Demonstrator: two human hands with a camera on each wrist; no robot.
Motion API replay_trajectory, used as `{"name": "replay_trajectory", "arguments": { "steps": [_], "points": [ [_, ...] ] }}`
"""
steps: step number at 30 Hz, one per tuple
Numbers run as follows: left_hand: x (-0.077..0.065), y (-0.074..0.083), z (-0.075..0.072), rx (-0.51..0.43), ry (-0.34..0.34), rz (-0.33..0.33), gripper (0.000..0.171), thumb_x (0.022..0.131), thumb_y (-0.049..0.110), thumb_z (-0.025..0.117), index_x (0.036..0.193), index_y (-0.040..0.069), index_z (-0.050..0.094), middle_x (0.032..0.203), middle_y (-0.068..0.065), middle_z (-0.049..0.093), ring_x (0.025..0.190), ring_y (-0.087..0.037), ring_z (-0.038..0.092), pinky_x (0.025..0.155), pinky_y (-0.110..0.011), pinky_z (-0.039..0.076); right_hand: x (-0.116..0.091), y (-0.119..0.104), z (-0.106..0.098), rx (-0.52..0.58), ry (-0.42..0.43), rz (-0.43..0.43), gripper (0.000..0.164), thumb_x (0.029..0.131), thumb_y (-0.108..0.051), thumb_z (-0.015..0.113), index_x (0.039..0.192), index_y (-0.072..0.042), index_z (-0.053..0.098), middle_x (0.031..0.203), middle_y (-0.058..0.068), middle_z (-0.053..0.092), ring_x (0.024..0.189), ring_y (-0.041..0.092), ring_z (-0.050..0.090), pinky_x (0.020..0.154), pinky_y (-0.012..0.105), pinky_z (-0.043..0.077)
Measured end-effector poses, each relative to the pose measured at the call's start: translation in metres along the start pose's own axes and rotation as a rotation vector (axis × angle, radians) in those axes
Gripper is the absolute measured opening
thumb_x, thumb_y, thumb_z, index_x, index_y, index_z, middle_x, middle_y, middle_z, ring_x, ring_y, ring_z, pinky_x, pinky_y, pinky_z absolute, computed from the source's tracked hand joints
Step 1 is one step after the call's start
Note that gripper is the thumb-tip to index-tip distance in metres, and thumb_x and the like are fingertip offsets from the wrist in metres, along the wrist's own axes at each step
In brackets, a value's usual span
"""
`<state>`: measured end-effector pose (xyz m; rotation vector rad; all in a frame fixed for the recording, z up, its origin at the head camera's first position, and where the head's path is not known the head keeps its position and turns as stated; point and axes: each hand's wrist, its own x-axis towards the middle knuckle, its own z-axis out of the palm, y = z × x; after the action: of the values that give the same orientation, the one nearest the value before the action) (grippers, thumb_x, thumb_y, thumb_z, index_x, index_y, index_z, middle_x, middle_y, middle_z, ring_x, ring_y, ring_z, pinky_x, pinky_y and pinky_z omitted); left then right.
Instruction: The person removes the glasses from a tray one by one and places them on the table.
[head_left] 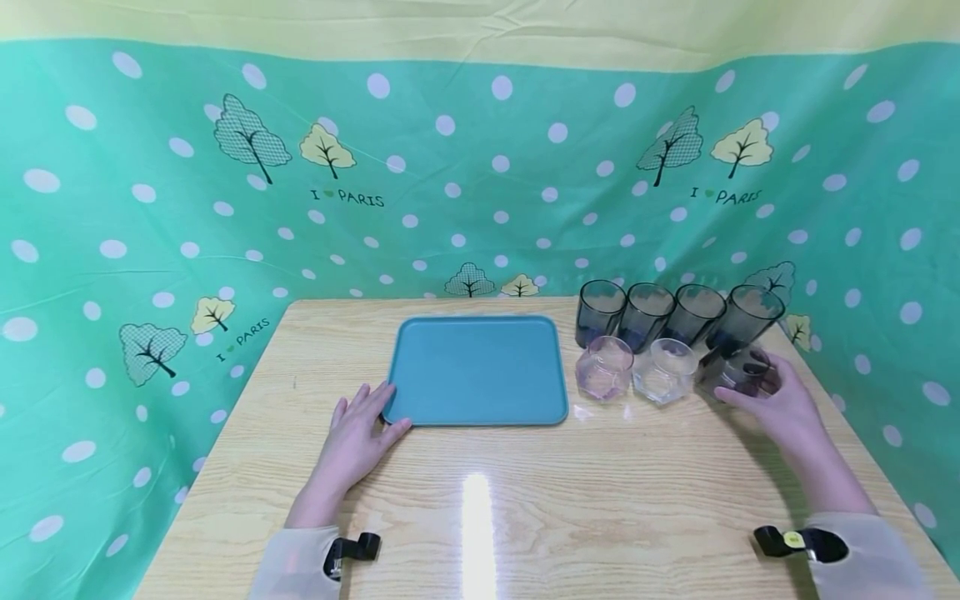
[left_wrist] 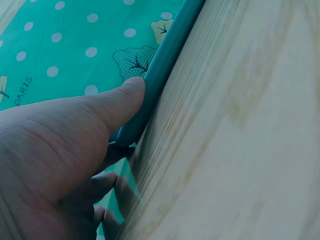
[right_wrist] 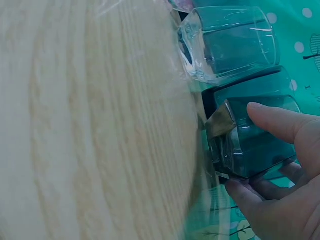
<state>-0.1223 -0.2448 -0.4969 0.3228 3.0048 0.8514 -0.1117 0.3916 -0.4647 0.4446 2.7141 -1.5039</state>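
Observation:
My right hand [head_left: 791, 407] holds a short dark grey glass [head_left: 729, 372] at the right end of the front row. In the right wrist view, the thumb lies on one side of this faceted glass [right_wrist: 265, 142], with fingers at the other side. A pink-tinted glass [head_left: 604, 371] and a clear glass [head_left: 664, 373] stand to its left. My left hand [head_left: 356, 442] rests at the near left corner of a blue tray [head_left: 480, 375], fingers spread. Its thumb touches the tray rim [left_wrist: 159, 75] in the left wrist view.
Several tall dark glasses, such as the leftmost one [head_left: 598, 312], stand in a row behind the short glasses, close together. All stand on a light wooden table [head_left: 585, 500]. A green dotted cloth [head_left: 525, 192] hangs behind and at both sides.

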Motion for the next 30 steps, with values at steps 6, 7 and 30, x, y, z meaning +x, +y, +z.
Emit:
{"name": "replay_trajectory", "arguments": {
  "steps": [6,7,30],
  "points": [
    [0.0001,-0.0003,0.0004,-0.003,0.003,0.001,0.078,0.108,0.046,0.072,0.168,0.003,0.044,0.173,-0.020,0.042,0.164,-0.049,0.024,0.131,-0.071,0.005,0.0000,0.0025,0.0011,0.002,0.004,0.008,0.112,0.102,-0.038,0.084,0.176,-0.001,0.008,0.172,0.037,0.027,0.154,0.059,0.035,0.109,0.016,0.049],
    [0.0000,-0.0003,0.0003,-0.002,0.003,0.002,0.078,0.108,0.046,0.072,0.168,0.003,0.044,0.173,-0.020,0.042,0.164,-0.049,0.024,0.131,-0.071,0.005,0.0001,0.0027,0.0009,0.000,0.004,0.010,0.112,0.102,-0.038,0.084,0.176,-0.002,0.008,0.172,0.038,0.028,0.153,0.060,0.035,0.102,0.010,0.049],
    [0.0014,0.0038,0.0013,0.007,0.012,0.001,0.077,0.108,0.043,0.074,0.167,0.002,0.046,0.171,-0.022,0.043,0.163,-0.051,0.023,0.130,-0.073,0.004,0.0008,0.0075,0.0008,0.034,-0.083,-0.038,0.110,0.105,-0.027,0.081,0.176,-0.001,0.001,0.173,0.041,0.019,0.156,0.062,0.024,0.099,0.002,0.040]
  ]
}}
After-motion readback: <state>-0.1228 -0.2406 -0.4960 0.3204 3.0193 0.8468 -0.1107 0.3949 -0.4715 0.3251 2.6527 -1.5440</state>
